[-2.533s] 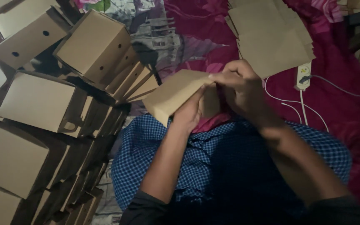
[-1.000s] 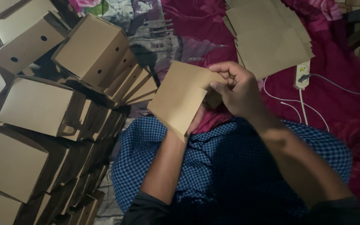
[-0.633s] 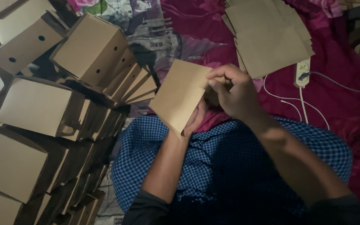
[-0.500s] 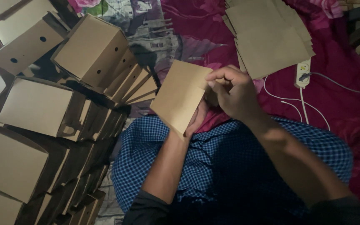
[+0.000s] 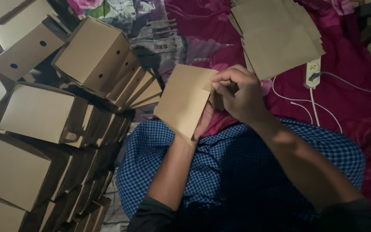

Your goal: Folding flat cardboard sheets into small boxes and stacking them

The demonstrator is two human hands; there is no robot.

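I am at the folding step: a flat brown cardboard blank (image 5: 184, 102) is held up over my lap, above the blue checked cloth (image 5: 237, 167), and one end of it is being worked into shape. My right hand (image 5: 241, 95) sits at the blank's upper right edge, its fingers (image 5: 225, 78) curled together and pinched on that edge or on a flap there; the flap itself is hidden behind the hand, so I cannot confirm which part is gripped. My left hand (image 5: 203, 121) is behind the blank, mostly covered by it; it appears to support the panel from the back, and I cannot tell how its fingers are set.

Judged from this, the next move calls for a firm hold on the back panel while the right hand presses the flap along its crease, keeping the edges square.

The blank is plain, matt, tan, rectangular and tilted, its lower corner toward my left forearm. Assembled boxes (image 5: 92, 58) of the same board, some with round holes, are stacked at my left. A pile of flat blanks (image 5: 280, 38) lies ahead on the magenta bedcover (image 5: 357, 111), beside a white power strip (image 5: 313, 73)
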